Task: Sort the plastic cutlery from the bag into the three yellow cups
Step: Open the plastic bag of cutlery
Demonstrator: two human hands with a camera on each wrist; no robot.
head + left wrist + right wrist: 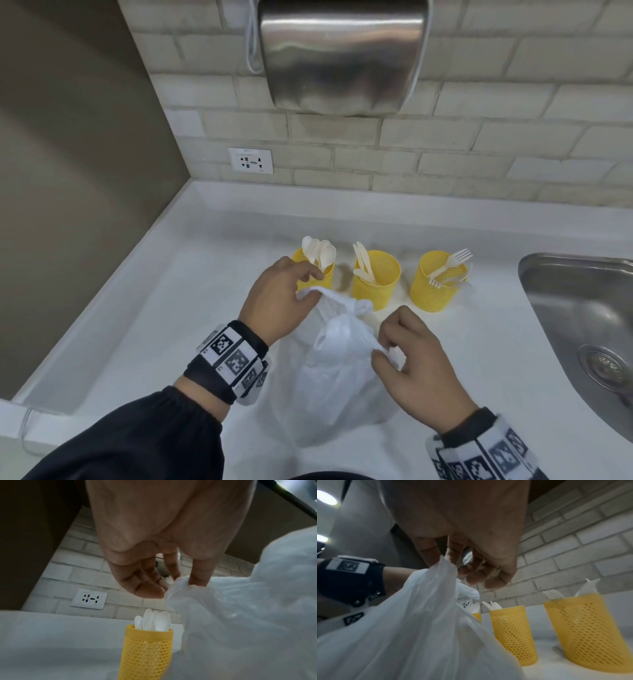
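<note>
A white plastic bag stands on the counter, its two handles knotted together at the top. My left hand pinches the far handle end. My right hand pinches the near handle end. Behind the bag stand three yellow mesh cups: the left cup holds white spoons, the middle cup holds knives, the right cup holds forks. What is inside the bag is hidden.
A steel sink lies at the right. A metal hand dryer hangs on the brick wall above the cups, and a wall socket sits left of it. The white counter ends at a brown side wall.
</note>
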